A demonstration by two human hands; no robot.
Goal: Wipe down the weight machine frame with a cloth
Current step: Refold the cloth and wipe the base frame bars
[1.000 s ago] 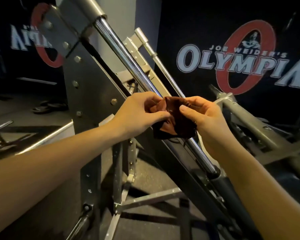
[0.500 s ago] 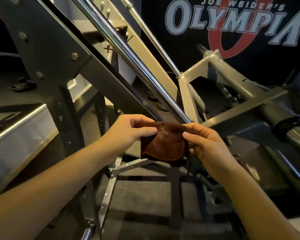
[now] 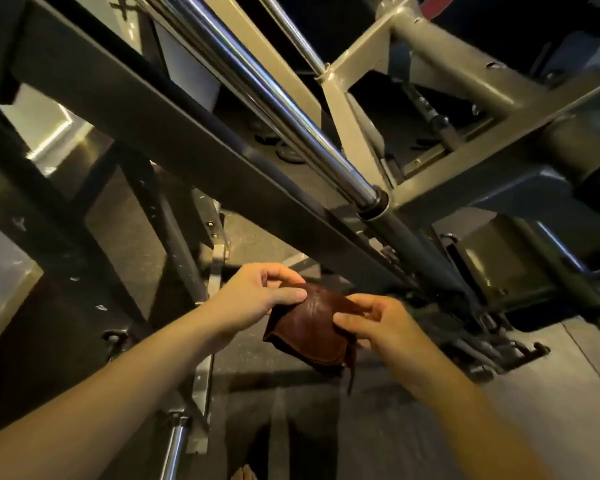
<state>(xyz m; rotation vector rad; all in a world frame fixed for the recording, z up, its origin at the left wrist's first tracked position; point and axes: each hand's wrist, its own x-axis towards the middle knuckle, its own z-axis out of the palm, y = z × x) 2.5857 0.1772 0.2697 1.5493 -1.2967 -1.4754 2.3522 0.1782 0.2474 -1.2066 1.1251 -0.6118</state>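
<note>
A person's two hands hold a small brown cloth (image 3: 309, 327) in the air, near the bottom centre of the view, just in front of the slanting frame (image 3: 174, 133) of a weight machine. The left hand (image 3: 260, 296) pinches the cloth's upper left edge between thumb and curled fingers; the right hand (image 3: 371, 323) pinches its right edge the same way. Between them the cloth hangs in a folded, bunched pad with a stitched hem along its lower side, and it touches no metal. Held by both edges like this, it appears to be in the middle of a fold or a turn to a fresh face, a likely step ahead of the next wipe.

The dark beam of the frame runs from upper left down to the right, passing just beyond the hands. Beside it, farther off, a shiny chrome rod (image 3: 264, 95) slants the same way and ends in a dark collar (image 3: 374, 206) right of centre. Grey welded tubes (image 3: 440, 46) cross at the far right.

Much stays unclear. The light is dim and the lower parts of the machine, right of the hands, sink into shadow, so the linkage there cannot be made out. The top of the frame is cut off by the upper edge. The fingers behind the cloth are hidden, as is its far face, and any dust or marks on the metal cannot be judged. A small tan shape at the bottom edge is cropped and cannot be identified.
</note>
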